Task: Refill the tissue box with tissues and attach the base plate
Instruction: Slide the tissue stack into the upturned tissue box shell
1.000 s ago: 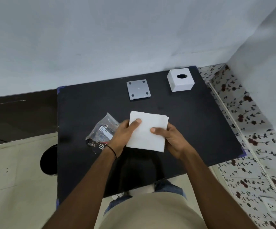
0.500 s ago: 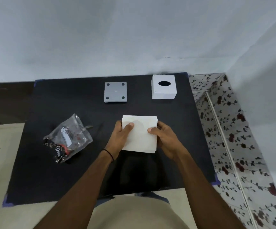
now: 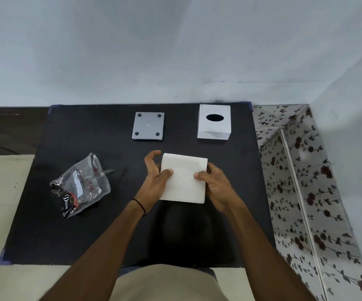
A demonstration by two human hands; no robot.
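A white stack of tissues (image 3: 184,179) is held above the middle of the black table (image 3: 89,235). My left hand (image 3: 155,180) grips its left edge with the thumb on top and the index finger curled free. My right hand (image 3: 216,185) holds its right edge, thumb on top. The white tissue box (image 3: 214,124) with an oval slot stands at the back right, apart from my hands. The grey base plate (image 3: 148,126), with a dark round pad at each corner, lies flat to the left of the box.
An empty clear plastic wrapper (image 3: 80,185) lies crumpled on the left of the table. A pale wall rises right behind the table. A floral-patterned surface (image 3: 301,181) borders the table's right edge.
The head view has swung and squared up to the table. The stack has stayed in both hands, and my left index finger has lifted off it.
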